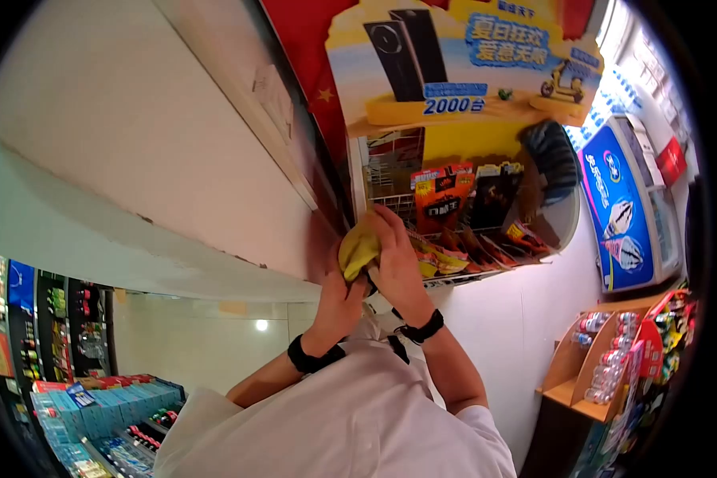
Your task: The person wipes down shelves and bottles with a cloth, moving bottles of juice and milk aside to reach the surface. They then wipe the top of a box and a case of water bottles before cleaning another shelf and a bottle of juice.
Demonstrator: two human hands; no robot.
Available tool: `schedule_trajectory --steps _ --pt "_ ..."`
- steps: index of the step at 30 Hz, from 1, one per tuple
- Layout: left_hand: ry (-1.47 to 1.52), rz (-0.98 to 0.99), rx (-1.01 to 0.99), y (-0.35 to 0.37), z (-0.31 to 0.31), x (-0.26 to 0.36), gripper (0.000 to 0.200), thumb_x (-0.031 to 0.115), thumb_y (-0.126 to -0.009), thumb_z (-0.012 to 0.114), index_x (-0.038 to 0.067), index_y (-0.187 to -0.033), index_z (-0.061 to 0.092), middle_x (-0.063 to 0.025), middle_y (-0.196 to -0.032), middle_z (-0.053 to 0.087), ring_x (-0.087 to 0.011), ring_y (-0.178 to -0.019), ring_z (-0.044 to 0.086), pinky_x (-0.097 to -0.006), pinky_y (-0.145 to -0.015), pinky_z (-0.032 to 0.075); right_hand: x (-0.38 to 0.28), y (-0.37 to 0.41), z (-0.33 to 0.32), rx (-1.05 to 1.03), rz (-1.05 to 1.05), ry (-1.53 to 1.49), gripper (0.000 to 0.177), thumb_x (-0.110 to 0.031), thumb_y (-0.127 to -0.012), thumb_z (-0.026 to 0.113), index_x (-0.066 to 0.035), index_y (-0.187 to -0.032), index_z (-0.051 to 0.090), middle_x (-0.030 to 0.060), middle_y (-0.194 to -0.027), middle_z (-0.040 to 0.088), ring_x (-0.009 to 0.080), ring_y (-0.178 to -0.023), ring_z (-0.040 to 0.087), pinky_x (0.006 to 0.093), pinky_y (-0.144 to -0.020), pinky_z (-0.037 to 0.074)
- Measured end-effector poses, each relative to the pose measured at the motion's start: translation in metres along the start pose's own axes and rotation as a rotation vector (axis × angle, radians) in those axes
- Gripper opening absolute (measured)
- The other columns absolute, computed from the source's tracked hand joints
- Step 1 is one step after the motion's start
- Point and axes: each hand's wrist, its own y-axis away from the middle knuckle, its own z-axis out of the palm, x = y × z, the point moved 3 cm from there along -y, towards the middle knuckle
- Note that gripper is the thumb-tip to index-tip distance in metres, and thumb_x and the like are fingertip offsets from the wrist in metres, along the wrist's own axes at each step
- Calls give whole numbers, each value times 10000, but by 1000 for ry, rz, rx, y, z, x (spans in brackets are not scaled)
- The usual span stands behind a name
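A crumpled yellow cloth (pixel 360 247) is bunched between my two hands, in front of my chest. My left hand (pixel 344 299) grips its lower left side, fingers curled. On the other side, my right hand (pixel 396 259) wraps over the cloth from above, fingers bent round its edge. Black bands circle both wrists. Just beyond my right hand stands a wire snack rack (pixel 454 279), holding an orange-red bag (pixel 442 197), a black bag (pixel 495 193) and several smaller packets (pixel 478 248).
A white counter or wall panel (pixel 167 191) runs close along my left. A printed sign (pixel 462 64) tops the rack. To the right are a blue ice-cream freezer (pixel 625 207) and a wooden shelf of bottles (pixel 573 374). Stacked blue boxes (pixel 107 406) stand at lower left.
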Motion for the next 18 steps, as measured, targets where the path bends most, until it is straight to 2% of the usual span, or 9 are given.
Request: schedule_trajectory --steps 2,5,6,8,10,13,14,17,18 --pt "118 -105 101 1 7 20 785 22 -938 601 -40 -1577 149 -297 -1458 436 -437 -1354 458 -403 -1102 403 -6 -11 -8 101 -6 -174 591 37 -749 718 -113 -1299 559 205 -1495 396 481 -1357 419 463 -1027 498" --pt "31 34 220 -37 6 26 798 13 -931 608 -52 -1577 144 -297 -1385 464 -434 -1272 504 -402 -1058 433 -15 -74 -28 120 -51 106 513 45 -745 718 -96 -1221 590 213 -1367 471 468 -1267 475 473 -989 503" --pt "28 33 218 -42 4 28 798 13 -931 608 -52 -1577 144 -297 -1385 464 -434 -1272 504 -402 -1058 433 -18 -87 -29 168 -100 206 520 47 -747 718 -100 -1233 603 206 -1261 520 439 -1169 511 480 -942 506" --pt "-149 156 332 -60 1 34 760 0 -947 581 -13 -1595 183 -257 -1413 468 -353 -1299 497 -398 -1099 401 -8 -115 -27 124 -135 275 537 41 -745 724 -104 -1248 603 200 -1240 532 426 -1139 517 479 -927 503" --pt "-117 138 333 -76 -3 31 749 12 -951 588 3 -1596 207 -260 -1383 482 -371 -1267 502 -409 -1079 407 5 -136 -19 35 -136 374 490 1 -786 704 -94 -1258 617 193 -1189 573 410 -1066 540 477 -904 501" --pt "-150 132 362 -100 -3 30 745 36 -953 599 28 -1601 233 -264 -1274 486 -410 -1149 511 -438 -1005 422 15 -167 -13 83 -186 403 440 -27 -809 707 -54 -1236 604 175 -1133 602 415 -1078 556 493 -938 477" --pt "-223 133 394 -108 -4 30 751 47 -951 604 37 -1606 234 -264 -1195 476 -431 -1064 516 -455 -952 430 19 -175 -13 61 -167 401 368 -27 -864 603 -48 -1229 640 208 -1184 616 434 -1093 578 464 -941 510" --pt "-261 169 394 -116 -5 28 753 48 -948 605 54 -1609 243 -271 -1192 474 -441 -1069 512 -456 -957 426 32 -182 -8 72 -163 333 365 -35 -823 670 -18 -1183 613 183 -1151 625 418 -1090 581 474 -977 479" --pt "-245 163 424 -113 -3 27 682 13 -945 599 30 -1572 330 -250 -1230 522 -414 -1101 526 -438 -979 427 29 -183 -10 3 -165 351 341 -48 -831 654 -25 -1171 633 180 -1130 635 405 -1087 590 468 -992 477"
